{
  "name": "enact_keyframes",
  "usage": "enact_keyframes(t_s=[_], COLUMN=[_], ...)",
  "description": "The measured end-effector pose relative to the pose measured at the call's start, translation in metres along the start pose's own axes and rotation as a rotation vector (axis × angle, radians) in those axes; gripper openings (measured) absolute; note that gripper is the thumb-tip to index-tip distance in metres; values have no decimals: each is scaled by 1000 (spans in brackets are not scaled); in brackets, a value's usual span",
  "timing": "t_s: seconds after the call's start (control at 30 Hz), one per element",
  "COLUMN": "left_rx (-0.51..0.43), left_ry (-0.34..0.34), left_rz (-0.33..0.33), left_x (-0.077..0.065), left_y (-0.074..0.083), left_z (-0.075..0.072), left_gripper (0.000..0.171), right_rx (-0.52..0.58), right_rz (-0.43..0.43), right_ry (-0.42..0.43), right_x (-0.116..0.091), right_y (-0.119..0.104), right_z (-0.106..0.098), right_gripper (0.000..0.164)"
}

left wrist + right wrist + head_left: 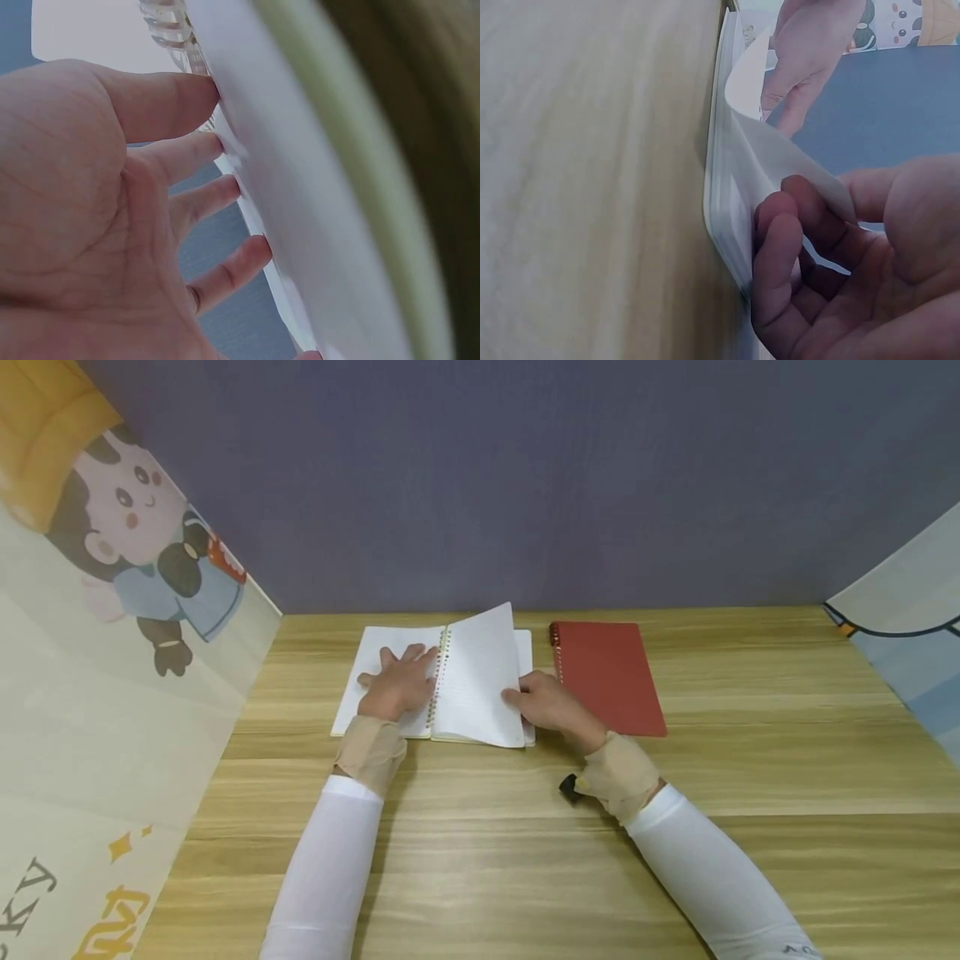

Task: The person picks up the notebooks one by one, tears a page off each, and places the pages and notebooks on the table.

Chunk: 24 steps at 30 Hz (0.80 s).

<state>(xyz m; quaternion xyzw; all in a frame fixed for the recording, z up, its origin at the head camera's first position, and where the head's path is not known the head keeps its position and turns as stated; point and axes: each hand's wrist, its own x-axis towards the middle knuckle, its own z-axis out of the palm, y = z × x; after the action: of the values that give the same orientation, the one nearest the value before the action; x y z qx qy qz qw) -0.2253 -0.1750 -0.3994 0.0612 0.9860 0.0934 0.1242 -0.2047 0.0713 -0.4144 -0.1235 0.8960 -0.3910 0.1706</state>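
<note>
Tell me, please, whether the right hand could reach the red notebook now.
Probably yes: the right hand is beside the red notebook, but would likely need to release the page it pinches first.

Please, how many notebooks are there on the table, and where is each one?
2. The open notebook lies under the left hand, its lifted page pinched by the right hand; the red notebook lies to its right.

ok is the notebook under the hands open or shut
Open: the notebook lies spread, white pages on both sides of its rings, the left hand resting on one side and the right hand pinching a lifted sheet.
</note>
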Motion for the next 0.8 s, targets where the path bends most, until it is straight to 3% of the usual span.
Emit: enact_keyframes(t_s=[0.43,0.8], left_rx=[4,-16], left_ry=[-25,-30], left_rz=[-14,-15], left_x=[4,2], left_y=[-2,0], left_z=[1,-1], left_gripper=[53,53], right_rx=[-22,-11], right_rz=[-60,-48], right_ry=[-55,-98], right_x=[-1,-3], right_y=[1,0], right_z=[-3,-4], right_gripper=[36,30])
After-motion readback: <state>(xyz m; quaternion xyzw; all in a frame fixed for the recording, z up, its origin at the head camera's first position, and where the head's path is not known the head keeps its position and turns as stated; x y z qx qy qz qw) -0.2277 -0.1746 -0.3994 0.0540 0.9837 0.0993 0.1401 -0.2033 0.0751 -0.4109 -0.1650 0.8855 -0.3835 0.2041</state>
